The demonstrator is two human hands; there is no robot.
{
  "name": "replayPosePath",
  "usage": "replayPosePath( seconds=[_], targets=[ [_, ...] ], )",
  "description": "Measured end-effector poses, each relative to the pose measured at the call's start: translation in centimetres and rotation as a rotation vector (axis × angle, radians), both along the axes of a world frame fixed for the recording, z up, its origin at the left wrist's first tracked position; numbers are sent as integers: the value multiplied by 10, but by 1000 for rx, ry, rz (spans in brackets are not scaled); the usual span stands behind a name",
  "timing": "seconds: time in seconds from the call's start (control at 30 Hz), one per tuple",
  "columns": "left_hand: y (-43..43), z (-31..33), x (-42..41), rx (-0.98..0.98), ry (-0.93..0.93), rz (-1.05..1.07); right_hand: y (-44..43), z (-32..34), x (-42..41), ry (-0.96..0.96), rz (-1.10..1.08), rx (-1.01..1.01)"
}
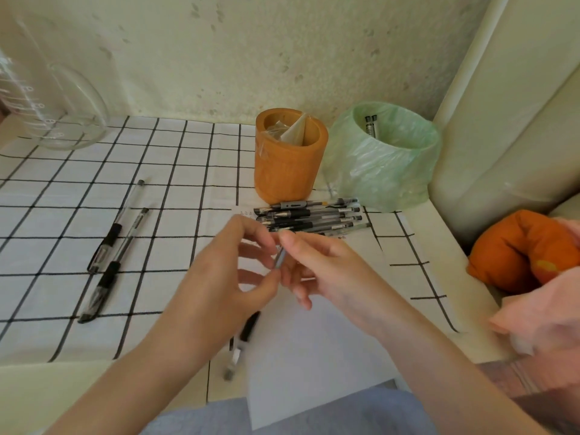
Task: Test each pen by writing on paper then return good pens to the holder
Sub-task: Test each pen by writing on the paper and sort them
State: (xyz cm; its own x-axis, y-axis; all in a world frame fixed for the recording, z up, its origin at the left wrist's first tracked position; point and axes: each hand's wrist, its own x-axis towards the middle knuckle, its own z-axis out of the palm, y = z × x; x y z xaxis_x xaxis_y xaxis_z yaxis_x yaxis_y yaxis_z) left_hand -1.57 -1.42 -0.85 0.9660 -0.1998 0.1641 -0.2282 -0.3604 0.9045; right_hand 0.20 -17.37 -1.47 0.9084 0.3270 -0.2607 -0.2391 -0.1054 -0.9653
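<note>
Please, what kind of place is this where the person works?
Probably a small table at home, not an office: a checked cloth covers it, an orange pen holder and a bag-lined bin stand on it, an orange cushion lies beside it.

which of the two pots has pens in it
The green-bagged pot, right of the orange holder: two pen ends show inside it. The holder shows only clear wrapping, no pens.

Single head view: looks forward and down from near edge of bench, close, toward far wall.
</note>
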Motion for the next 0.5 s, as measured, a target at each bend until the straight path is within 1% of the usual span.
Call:
replayPosePath(
  seconds=[0.07,0.13,0.2,0.3,0.4,0.5],
  targets=[
    [-5,-4,-1,-66,33,32,2,-2,1,-61,-69,33],
    [-4,-6,2,-119,136,111,1,0,2,-98,-157,80],
    [-3,-9,4,-71,225,92,-4,1,4,-122,-253,152],
    [-1,-14,2,88,236,-24,-11,4,7,-143,-350,190],
    [-2,-16,-2,126,222,-5,-10,6,6,-130,-340,195],
    [-5,-13,-5,155,168,-21,-5,7,1,-94,-185,111]
  ],
)
